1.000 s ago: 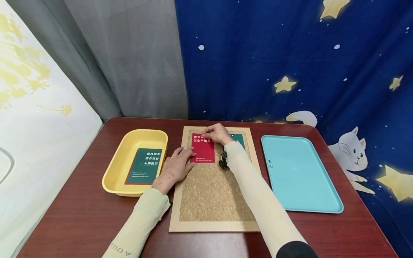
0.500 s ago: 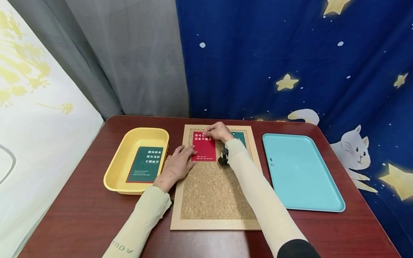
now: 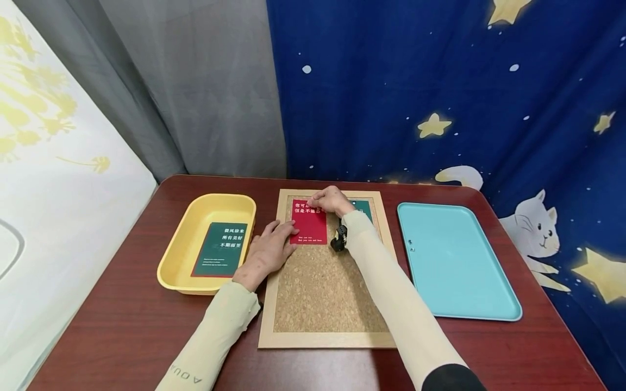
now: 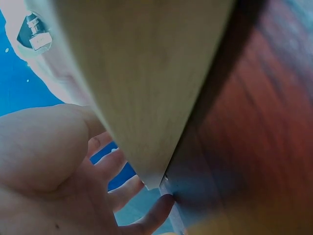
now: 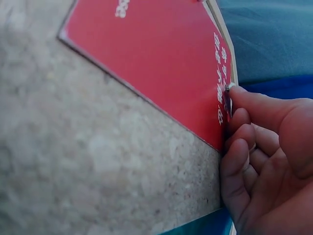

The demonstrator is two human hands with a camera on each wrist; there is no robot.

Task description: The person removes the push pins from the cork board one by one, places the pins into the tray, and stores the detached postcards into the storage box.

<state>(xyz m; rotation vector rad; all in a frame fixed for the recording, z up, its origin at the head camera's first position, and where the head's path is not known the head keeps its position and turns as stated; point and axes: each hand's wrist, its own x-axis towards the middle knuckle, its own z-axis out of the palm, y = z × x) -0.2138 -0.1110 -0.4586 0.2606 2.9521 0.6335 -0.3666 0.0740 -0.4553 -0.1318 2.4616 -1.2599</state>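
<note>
A red card (image 3: 309,228) with white lettering lies on the upper left of a wood-framed corkboard (image 3: 318,293). My right hand (image 3: 332,201) is at its top edge; in the right wrist view, thumb and fingers pinch a small pushpin (image 5: 228,95), mostly hidden by the fingertips. My left hand (image 3: 268,250) lies across the board's left frame, its fingertips resting on the card's left edge. Beside the red card, partly behind the right hand, a green card (image 3: 363,208) shows a small white pin at its top.
Left of the board stands a yellow tray (image 3: 178,255), holding another green card (image 3: 220,250) with a red edge showing beneath it. A turquoise tray (image 3: 459,266) lies on the right, with a couple of tiny pins (image 3: 411,246) near its left rim. Curtains hang behind the table.
The head view has shifted slightly. Both hands keep their places at the red card, and the card lies as before.
</note>
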